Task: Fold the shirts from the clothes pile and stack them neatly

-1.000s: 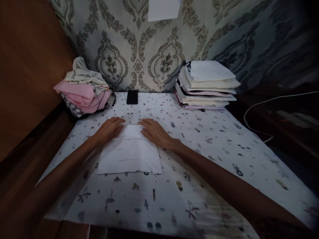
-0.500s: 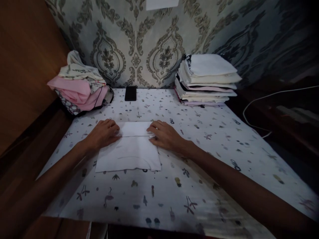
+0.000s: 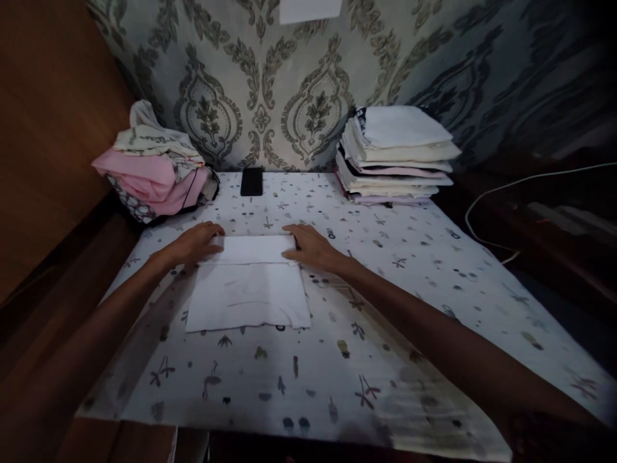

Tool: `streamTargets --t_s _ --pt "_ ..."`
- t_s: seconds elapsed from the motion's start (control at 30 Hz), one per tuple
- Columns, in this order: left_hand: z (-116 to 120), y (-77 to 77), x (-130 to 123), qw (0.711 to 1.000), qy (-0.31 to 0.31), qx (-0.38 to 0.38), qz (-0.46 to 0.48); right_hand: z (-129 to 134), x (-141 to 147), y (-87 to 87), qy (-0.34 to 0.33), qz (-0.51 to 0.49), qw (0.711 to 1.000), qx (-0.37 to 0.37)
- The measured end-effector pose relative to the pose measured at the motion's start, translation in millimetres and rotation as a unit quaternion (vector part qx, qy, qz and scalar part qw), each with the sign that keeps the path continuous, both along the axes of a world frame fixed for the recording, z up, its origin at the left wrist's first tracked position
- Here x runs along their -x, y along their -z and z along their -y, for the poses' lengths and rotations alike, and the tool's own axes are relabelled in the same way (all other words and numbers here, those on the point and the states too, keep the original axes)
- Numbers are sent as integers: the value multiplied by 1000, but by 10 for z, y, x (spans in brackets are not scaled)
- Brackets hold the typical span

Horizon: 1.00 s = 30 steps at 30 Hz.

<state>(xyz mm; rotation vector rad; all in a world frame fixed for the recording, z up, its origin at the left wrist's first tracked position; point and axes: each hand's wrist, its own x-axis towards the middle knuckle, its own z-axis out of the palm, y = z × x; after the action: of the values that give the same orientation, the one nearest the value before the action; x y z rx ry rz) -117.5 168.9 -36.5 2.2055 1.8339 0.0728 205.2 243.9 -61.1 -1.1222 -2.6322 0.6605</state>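
Observation:
A folded white cloth, perhaps a garment, (image 3: 250, 289) lies flat in front of me, with a narrower strip turned over along its far side. My left hand (image 3: 197, 243) is at the far left corner, thumb and fingers apart, touching the edge. At the far right corner, my right hand (image 3: 311, 249) rests with its thumb on the strip and its fingers stretched past the far edge. Both hands look open; some fingertips are hidden.
The cloth lies on a patterned white sheet (image 3: 385, 283). A black phone (image 3: 251, 182) is at the back, near a crumpled heap of clothes (image 3: 154, 173). Back right stands a stack of folded clothes (image 3: 400, 157). A white cable (image 3: 486, 193) hangs at the right; patterned wall (image 3: 260, 83) behind.
Both hands have slid away from me, from the strip's near edge to the far corners, and their fingers have opened. The cloth stays in place.

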Motion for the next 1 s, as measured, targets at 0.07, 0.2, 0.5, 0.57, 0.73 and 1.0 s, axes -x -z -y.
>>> streamTargets --t_s 0.07,0.2,0.5,0.57,0.73,1.0 --pt "-25 -35 9 999 -4 32 -11 -42 -5 -1 23 -4 999 41" --pt "61 -137 -18 1000 6 8 -3 -83 -11 -11 53 -50 990 119" --pt "906 -428 -187 995 -34 -71 56 362 -226 -102 39 -282 942 177" --pt "1097 -397 -210 994 -32 -82 66 561 -295 -126 34 -305 931 199" --pt "1430 -177 -210 988 11 -136 77 1029 -438 -49 21 -319 937 141" --pt "1661 -11 -296 980 49 -177 78 1334 -579 154 -68 -271 958 -68"
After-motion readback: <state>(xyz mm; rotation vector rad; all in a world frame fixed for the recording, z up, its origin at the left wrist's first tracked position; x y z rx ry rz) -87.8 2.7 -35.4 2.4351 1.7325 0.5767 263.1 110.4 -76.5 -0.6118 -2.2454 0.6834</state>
